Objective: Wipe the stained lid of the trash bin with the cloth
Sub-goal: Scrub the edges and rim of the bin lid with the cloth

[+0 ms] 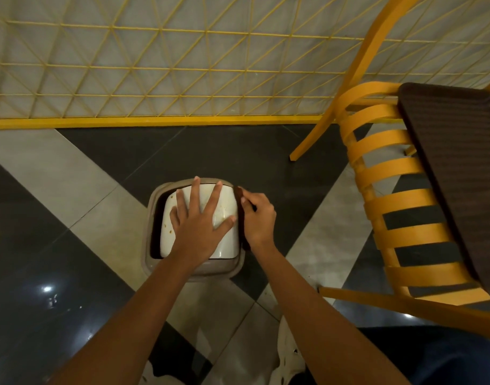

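Both forearms reach forward and down toward the trash bin (154, 195), which stands on the floor right below the camera. The left hand (199, 226) lies flat on the bin's white swing lid (225, 245), palm down and fingers spread wide. Its fingertips reach the far edge of the lid and the thumb points right; it presses on the lid rather than gripping it. The right hand (259, 218) sits just beside it at the lid's right edge, knuckles up. Its fingers are curled and pinch a dark brown cloth (239, 197). The cloth runs as a narrow strip along the gap between the lid and the bin's taupe rim, touching the lid's right side. Small brown stains (170, 231) dot the lid near the left wrist, and more show between the left index finger and thumb.

The floor (238, 151) is glossy tile, dark grey crossed by pale diagonal bands, with glints of light at the left. Behind the bin a yellow lattice screen (160, 65) stands against a pale wall on a yellow base rail. At the right is a yellow slatted wooden chair (391, 173). A dark brown textured panel (460, 162) lies over it; I cannot tell whether it is a seat or a tabletop.
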A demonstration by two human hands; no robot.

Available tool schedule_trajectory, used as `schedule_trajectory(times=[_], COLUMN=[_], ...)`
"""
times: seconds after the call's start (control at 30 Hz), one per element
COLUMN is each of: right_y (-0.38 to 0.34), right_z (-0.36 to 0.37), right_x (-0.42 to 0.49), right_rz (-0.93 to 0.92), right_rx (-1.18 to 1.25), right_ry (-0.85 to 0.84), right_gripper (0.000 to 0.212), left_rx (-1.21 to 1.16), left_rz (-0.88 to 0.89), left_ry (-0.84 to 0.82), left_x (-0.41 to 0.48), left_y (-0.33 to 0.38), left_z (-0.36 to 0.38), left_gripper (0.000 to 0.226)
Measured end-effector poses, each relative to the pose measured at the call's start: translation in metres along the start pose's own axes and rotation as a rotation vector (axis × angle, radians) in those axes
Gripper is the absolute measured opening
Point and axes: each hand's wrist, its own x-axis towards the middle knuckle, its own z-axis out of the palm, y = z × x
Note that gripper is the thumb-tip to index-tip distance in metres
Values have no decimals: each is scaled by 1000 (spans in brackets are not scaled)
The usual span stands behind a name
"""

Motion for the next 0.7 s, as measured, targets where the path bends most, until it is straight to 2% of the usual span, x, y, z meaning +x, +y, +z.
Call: schedule_trajectory(times=[0.23,0.5,0.7], right_y=[24,0,24], right_z=[-10,1,-12], right_x=[-49,5,-44], right_rz=[20,-13,2], right_rx=[129,56,100], right_ry=[-24,-14,-39], right_gripper=[23,25,25], left_rx=[-14,0,-31], left_rz=[14,7,10], left_ry=[10,18,21], left_x=[-2,0,-2], left_y=[-4,-3,-5], left_z=[3,4,5], left_gripper=[78,78,84])
